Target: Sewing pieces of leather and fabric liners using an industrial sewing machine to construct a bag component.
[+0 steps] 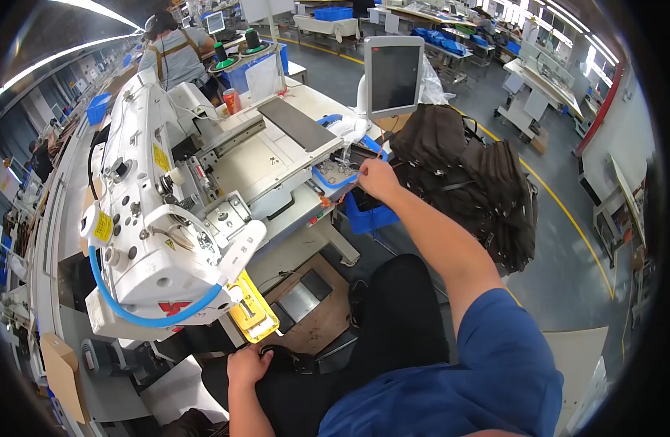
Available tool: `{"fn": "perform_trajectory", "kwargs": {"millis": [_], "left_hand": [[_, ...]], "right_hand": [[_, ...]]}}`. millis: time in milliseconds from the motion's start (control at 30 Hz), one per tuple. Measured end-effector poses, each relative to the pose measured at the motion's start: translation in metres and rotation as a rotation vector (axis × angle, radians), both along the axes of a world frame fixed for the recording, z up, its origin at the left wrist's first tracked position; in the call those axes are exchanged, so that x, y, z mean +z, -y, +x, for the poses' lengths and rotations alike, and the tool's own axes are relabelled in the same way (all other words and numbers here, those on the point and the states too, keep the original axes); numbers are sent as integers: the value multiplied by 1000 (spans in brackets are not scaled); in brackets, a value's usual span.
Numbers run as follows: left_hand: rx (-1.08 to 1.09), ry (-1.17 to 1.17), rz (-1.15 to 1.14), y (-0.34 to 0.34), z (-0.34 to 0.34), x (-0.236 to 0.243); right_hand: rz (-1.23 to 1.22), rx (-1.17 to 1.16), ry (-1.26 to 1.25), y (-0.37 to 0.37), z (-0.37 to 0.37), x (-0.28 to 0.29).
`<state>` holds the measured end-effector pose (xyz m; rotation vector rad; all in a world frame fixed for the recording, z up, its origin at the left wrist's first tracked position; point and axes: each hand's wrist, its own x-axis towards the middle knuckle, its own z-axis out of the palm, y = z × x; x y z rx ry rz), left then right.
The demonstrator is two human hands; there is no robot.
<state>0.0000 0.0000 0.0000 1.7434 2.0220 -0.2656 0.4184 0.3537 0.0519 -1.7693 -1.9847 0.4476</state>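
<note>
My right hand (378, 179) is at the edge of a blue-rimmed tray (333, 183) with small metal pieces in it. Its fingers are closed; what they hold, if anything, is hidden. Over my lap, my left hand (247, 366) is curled beside a black strap-like piece (295, 360), and I cannot make out what lies under its fingers. Just beyond that hand is a yellow plate (253, 309) under the head of a big white sewing machine (156, 218). A blue hose (156, 319) loops across the machine's front.
Dark brown bags or fabric pieces (459, 171) are heaped to the right of the tray. Behind it stands a grey screen (394, 76). A red can (232, 100) and green-topped thread cones (222, 56) sit farther back, near another person (178, 54). A blue bin (367, 216) is below the tray.
</note>
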Motion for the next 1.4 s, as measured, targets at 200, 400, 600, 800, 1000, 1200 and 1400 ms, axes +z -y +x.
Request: {"fn": "perform_trajectory", "kwargs": {"millis": [200,400,600,800,1000,1200,1400], "left_hand": [[-75,-45,-49,-18,-2,-9],[-16,216,-122,-21,-16,-51],[-113,218,16,-18,-35,-73],[-111,279,-11,-24,-37,-76],[-134,225,-30,-22,-22,-62],[634,1446,-163,6,76,-1],[840,1717,-105,8,100,33]], "right_hand": [[-43,-163,223,-37,-12,15],[-1,-47,396,-51,-9,17],[126,-10,440,-51,3,19],[325,-81,343,-24,3,34],[331,115,-270,104,-23,66],[325,633,-323,264,-86,-5],[336,996,-437,315,-112,-4]]}}
